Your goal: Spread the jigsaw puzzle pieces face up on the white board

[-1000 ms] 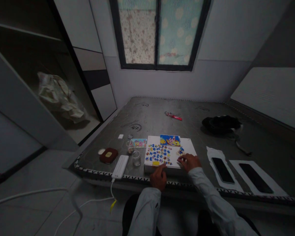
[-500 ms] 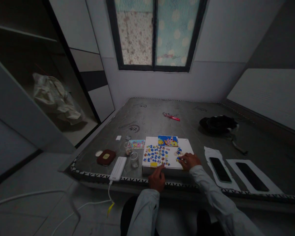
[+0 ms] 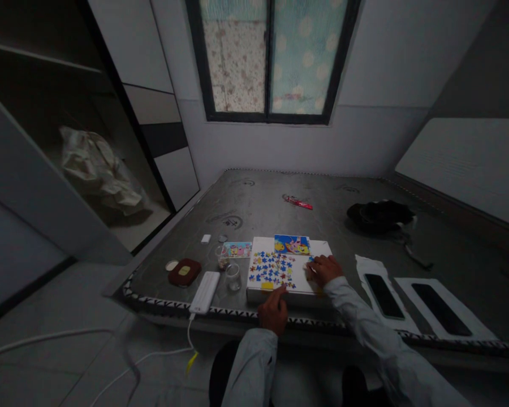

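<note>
And there's the shift: the right hand (image 3: 324, 270) has slid a touch towards twelve o'clock, its fingers covering most of the joined puzzle section (image 3: 310, 259), while the left hand (image 3: 273, 312) holds station at the near edge. That section sits at three o'clock on the white box (image 3: 299, 277), just off the right fingertips at ten; for the left hand it's over at one, farther off. Its long axis? Too much hidden to call.

Right fingers bent down, bunched together; whether they grip a piece, can't tell. Left: index stretched out, thumb apart, nothing seen in its hold, loose puzzle pieces (image 3: 272, 268) right by that fingertip.

Those pieces crowd nine o'clock, a bare white strip of box separating them from the section. Picture card (image 3: 292, 245) walls off twelve; the box's edge drops away at six. Outside, glass cup (image 3: 233, 278) close at nine, phone (image 3: 384, 296) well apart beyond three.
</note>
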Tool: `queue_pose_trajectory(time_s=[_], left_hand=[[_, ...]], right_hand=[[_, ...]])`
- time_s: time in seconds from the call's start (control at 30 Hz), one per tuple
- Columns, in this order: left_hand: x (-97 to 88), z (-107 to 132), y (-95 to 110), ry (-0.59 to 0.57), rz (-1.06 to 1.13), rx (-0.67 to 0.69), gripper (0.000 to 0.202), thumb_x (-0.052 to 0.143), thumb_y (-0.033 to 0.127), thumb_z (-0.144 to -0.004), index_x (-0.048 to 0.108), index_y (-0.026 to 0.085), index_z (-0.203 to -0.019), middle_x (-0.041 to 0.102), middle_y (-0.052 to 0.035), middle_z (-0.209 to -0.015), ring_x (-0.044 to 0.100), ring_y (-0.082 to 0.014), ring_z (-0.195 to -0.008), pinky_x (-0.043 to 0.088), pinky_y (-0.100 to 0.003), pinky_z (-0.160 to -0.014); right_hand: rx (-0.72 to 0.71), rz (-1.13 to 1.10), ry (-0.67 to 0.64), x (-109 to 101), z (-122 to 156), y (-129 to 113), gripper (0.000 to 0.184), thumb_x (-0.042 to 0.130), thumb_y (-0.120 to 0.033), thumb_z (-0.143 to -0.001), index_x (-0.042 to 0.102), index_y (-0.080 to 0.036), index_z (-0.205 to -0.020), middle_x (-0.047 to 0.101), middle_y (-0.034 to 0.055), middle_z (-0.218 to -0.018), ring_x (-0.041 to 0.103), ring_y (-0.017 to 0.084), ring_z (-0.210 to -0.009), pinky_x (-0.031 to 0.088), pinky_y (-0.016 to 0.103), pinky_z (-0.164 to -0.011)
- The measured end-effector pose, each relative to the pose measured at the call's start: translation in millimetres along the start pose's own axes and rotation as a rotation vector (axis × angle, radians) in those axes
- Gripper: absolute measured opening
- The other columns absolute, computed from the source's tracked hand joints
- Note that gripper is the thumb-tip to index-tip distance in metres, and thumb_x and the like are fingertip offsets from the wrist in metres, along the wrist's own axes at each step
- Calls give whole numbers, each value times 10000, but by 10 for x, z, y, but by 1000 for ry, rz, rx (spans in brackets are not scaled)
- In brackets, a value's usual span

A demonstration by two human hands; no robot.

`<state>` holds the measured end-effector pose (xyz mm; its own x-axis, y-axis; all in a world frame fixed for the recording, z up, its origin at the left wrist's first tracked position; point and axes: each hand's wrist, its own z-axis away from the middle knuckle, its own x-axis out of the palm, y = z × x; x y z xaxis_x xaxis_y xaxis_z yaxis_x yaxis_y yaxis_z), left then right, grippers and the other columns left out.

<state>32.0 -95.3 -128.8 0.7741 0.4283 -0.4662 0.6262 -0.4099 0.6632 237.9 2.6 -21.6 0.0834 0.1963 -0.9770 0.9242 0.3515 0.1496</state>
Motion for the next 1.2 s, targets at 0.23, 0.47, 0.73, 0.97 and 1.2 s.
queue_pose_trajectory(time_s=[0.23, 0.47, 0.73, 0.97, 1.2], left_hand=[[-40, -25, 24, 12, 2, -3, 471, 447, 24, -837, 714, 229, -1166, 774, -12, -1154, 738, -138, -1052, 600, -254, -953], [-99, -51, 45, 4, -4, -31, 453, 439, 26, -832, 727, 223, -1120, 773, -18, -1159, 733, -138, -1064, 593, -247, -956], [-114, -66, 61, 4, -16, -31, 458, 439, 20, -820, 734, 222, -1106, 774, -25, -1156, 737, -148, -1054, 603, -265, -952], [-57, -42, 30, 0, -19, -19, 454, 447, 26, -829, 727, 231, -1122, 771, -13, -1165, 739, -143, -1052, 600, -273, -964], [-59, -48, 34, 28, -35, 21, 467, 442, 25, -823, 723, 222, -1139, 778, -19, -1145, 742, -137, -1041, 606, -250, -936]], right_hand=[[-37, -3, -120, 24, -360, -161, 301, 500, -292, -958, 793, -225, -955, 754, 94, -1078, 614, 242, -1077, 321, 376, -904], [-7, -35, -72, 93, -285, -270, 415, 361, -388, -1023, 731, -293, -1187, 717, 93, -1135, 634, 219, -1034, 347, 356, -861], [56, -68, -76, -15, -236, -333, 420, 375, -367, -1012, 672, -278, -1295, 680, 110, -1199, 633, 230, -1038, 365, 367, -871], [110, -103, -138, -47, -154, -279, 402, 395, -365, -1004, 695, -282, -1257, 675, 103, -1181, 621, 226, -1059, 370, 363, -885], [287, -108, -39, 40, -75, -13, 392, 421, -377, -996, 681, -249, -1259, 686, 100, -1160, 629, 237, -1064, 387, 379, -895]])
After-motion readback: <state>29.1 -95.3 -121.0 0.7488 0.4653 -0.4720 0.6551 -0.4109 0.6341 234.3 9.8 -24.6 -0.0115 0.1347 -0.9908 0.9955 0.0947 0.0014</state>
